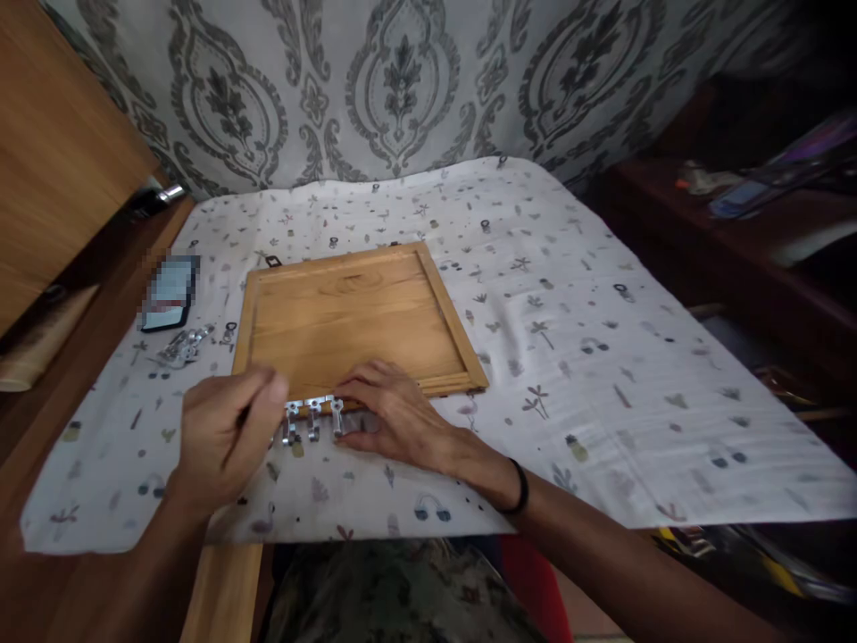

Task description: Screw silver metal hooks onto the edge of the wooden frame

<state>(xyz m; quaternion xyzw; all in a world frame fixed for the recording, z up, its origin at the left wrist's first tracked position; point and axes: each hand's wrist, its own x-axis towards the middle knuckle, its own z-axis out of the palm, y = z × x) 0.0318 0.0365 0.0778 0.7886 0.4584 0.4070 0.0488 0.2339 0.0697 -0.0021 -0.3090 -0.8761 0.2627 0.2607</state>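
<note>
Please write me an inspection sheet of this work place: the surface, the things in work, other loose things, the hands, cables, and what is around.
Surface: table under a white printed cloth, wrinkled.
Things in work: wooden tray lying flat; three metal hooks at its near edge.
Clutter: pile of spare metal parts; phone at the left of the cloth.
Hands: left hand closed around a thin dark tool, beside the hooks; right hand flat, fingers on the tray's near edge. Black band on the right wrist.
Cables: nothing seen.
Surroundings: patterned curtain behind; wooden panel at left; dark shelf at right, blurred.
</note>
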